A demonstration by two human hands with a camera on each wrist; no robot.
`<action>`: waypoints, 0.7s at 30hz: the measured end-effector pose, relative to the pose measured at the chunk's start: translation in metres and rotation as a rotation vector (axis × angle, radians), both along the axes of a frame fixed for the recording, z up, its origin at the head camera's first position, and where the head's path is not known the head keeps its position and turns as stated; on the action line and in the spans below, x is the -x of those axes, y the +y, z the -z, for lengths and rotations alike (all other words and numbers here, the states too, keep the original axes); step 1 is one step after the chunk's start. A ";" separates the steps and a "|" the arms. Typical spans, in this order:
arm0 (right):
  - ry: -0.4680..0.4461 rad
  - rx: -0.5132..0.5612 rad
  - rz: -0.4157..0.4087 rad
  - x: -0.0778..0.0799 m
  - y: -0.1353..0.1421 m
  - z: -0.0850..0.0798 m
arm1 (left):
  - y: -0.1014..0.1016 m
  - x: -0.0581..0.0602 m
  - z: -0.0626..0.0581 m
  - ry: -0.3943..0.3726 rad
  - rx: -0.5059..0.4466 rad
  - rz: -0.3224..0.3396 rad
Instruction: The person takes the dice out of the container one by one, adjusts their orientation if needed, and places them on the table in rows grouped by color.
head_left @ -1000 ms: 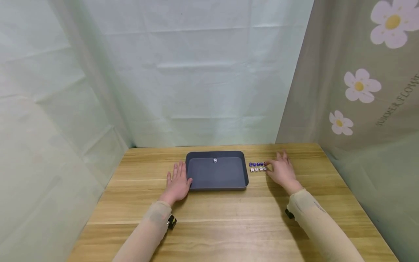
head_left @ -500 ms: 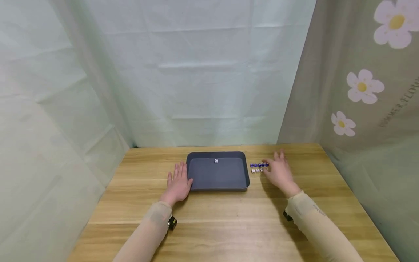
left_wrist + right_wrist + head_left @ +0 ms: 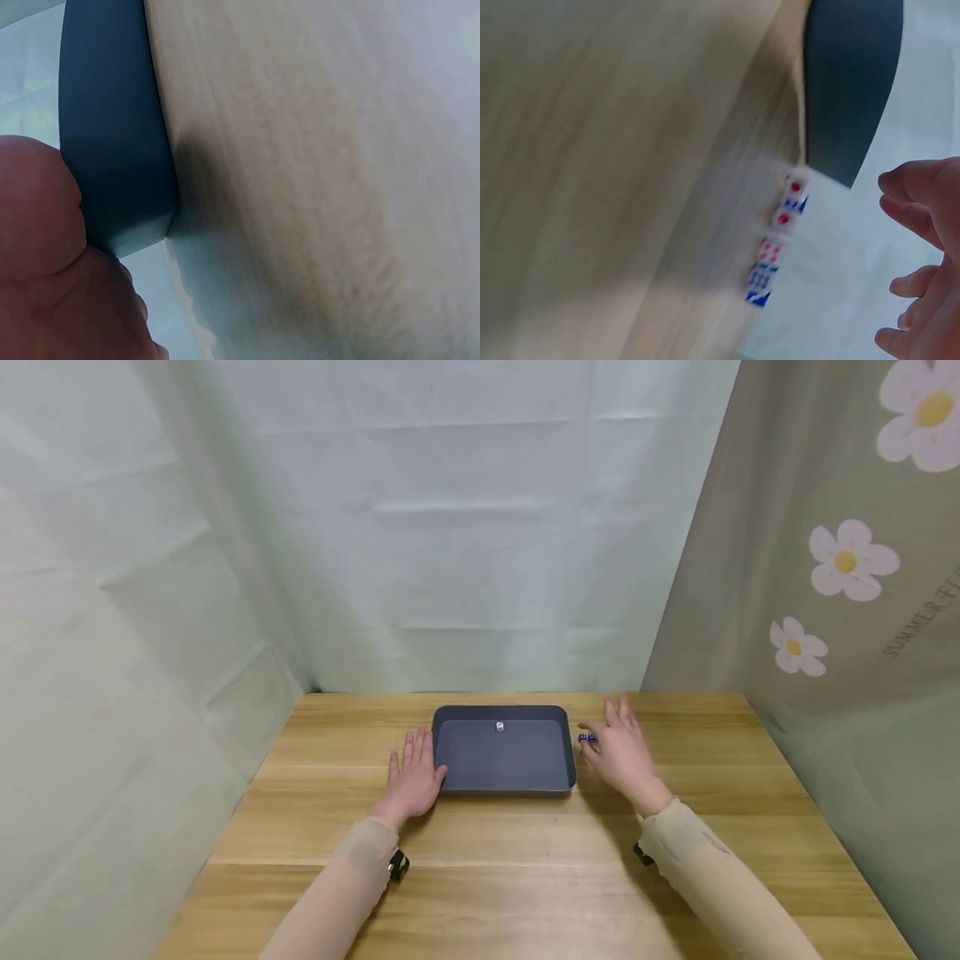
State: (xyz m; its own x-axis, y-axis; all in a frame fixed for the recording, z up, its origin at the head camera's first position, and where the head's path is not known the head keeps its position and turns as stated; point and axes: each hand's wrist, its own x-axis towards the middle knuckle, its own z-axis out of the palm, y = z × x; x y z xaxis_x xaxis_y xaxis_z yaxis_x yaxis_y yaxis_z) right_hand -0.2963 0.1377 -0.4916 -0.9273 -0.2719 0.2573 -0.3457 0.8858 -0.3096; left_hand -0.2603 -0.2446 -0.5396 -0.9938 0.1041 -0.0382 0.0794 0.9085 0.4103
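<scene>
A dark grey rectangular tray (image 3: pixel 505 766) lies on the table, with one white die (image 3: pixel 500 727) inside near its back wall. My left hand (image 3: pixel 411 779) rests flat along the tray's left side, fingers straight; its thumb touches the tray's edge. Just right of the tray, my right hand (image 3: pixel 622 758) hovers over the dice with loosely bent fingers. Two blue dice (image 3: pixel 587 738) show past its fingertips; the hand hides the others. In the right wrist view a row of white dice (image 3: pixel 784 219) with red and blue dots stands apart from the fingers, and nothing shows between thumb and fingers.
The wooden table (image 3: pixel 495 877) reaches back to a pale curtain (image 3: pixel 480 568). A grey-green curtain with white flowers (image 3: pixel 853 560) hangs along the right side. Each wrist wears a small black device (image 3: pixel 399 865).
My right hand has moved left over the dice rows toward the tray, covering dice that showed before. My left hand stays by the tray. The view has shifted slightly.
</scene>
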 end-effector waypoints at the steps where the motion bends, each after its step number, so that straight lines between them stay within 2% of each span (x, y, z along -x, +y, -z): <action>1: 0.010 -0.006 -0.006 0.000 -0.003 -0.002 | 0.000 0.001 -0.001 -0.004 0.002 -0.001; 9: 0.021 -0.040 -0.058 -0.001 -0.035 -0.011 | 0.001 0.001 -0.003 -0.029 0.010 -0.006; 21: -0.070 -0.046 -0.080 0.013 -0.078 -0.006 | 0.000 0.002 0.000 -0.028 0.011 -0.003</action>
